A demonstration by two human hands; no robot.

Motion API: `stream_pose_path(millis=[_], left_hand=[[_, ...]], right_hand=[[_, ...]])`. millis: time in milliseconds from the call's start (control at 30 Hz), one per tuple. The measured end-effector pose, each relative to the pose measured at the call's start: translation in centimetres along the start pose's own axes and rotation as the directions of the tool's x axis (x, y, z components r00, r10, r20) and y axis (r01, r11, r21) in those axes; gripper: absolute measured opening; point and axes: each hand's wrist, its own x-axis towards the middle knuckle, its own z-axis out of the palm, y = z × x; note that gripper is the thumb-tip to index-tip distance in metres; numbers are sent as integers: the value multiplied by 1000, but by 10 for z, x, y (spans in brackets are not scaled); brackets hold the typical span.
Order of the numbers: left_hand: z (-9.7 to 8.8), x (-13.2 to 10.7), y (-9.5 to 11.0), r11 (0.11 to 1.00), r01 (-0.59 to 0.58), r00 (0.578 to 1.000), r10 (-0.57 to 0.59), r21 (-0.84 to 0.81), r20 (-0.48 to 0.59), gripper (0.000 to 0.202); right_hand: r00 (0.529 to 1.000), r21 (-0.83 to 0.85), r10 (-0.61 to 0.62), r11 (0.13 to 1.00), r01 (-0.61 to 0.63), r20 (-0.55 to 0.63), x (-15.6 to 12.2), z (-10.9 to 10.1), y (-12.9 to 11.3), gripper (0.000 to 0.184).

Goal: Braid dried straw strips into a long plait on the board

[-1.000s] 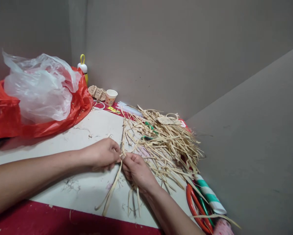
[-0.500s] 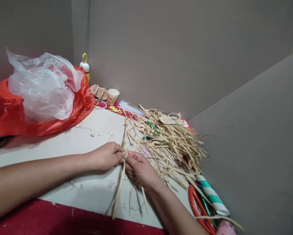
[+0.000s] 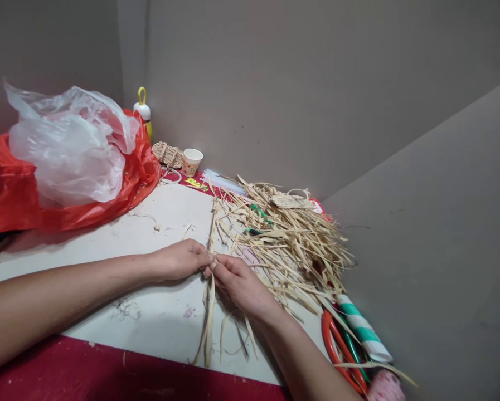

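Note:
My left hand (image 3: 178, 260) and my right hand (image 3: 239, 281) meet fingertip to fingertip at the middle of a white board (image 3: 158, 223). Both pinch a plaited straw braid (image 3: 212, 228) that runs away from me across the board. Its loose strand ends (image 3: 210, 323) hang down below my fingers toward the board's near edge. A big heap of pale straw strips (image 3: 287, 239) lies just right of the braid, touching my right hand.
A red plastic bag (image 3: 7, 195) with a clear bag (image 3: 69, 150) on top fills the back left. A yellow-handled bottle (image 3: 143, 114), a woven straw piece (image 3: 166, 153) and a paper cup (image 3: 191, 161) stand by the wall. Red-handled scissors (image 3: 337, 351) and a green-striped roll (image 3: 362, 334) lie at right.
The hanging strand ends have swung right and drawn closer together. My hands stay pinched on the braid, shifted slightly; the view has moved a little.

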Motion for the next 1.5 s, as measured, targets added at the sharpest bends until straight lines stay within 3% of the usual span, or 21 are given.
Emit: stream_pose_path(millis=[233, 367, 533, 667, 800, 967, 1233, 1367, 1500], left_hand=[[1, -3, 11, 986, 115, 993, -116, -124, -4, 19], [0, -1, 6, 997, 32, 999, -33, -69, -18, 19], [-2, 0, 0, 984, -88, 994, 96, 154, -45, 23], [0, 0, 2, 966, -138, 985, 157, 220, -70, 22], [3, -1, 4, 979, -118, 989, 131, 166, -70, 23], [7, -3, 0, 999, -50, 997, 51, 21, -54, 28], [13, -7, 3, 987, -1, 1000, -2, -161, -15, 24], [13, -6, 3, 984, -20, 997, 6, -175, -82, 19], [8, -6, 7, 961, 8, 993, -39, -275, -107, 15]], right_hand=[[991, 63, 35, 997, -44, 126, -3, -8, -8, 32], [987, 48, 107, 992, -113, 118, -3, -15, -7, 31], [971, 153, 209, 962, -226, 116, -3, -18, -9, 23], [952, 435, 284, 847, -305, 116, -12, -2, -18, 18], [966, 566, 256, 801, -194, -31, -20, 27, -14, 17], [961, 403, 223, 904, -140, -166, -16, 47, 3, 25], [951, -11, 103, 994, -111, -293, -13, 44, 2, 23], [960, -204, -27, 978, -31, -278, -18, 43, 0, 27], [995, -275, -24, 961, -3, -94, -32, 29, -16, 40]])
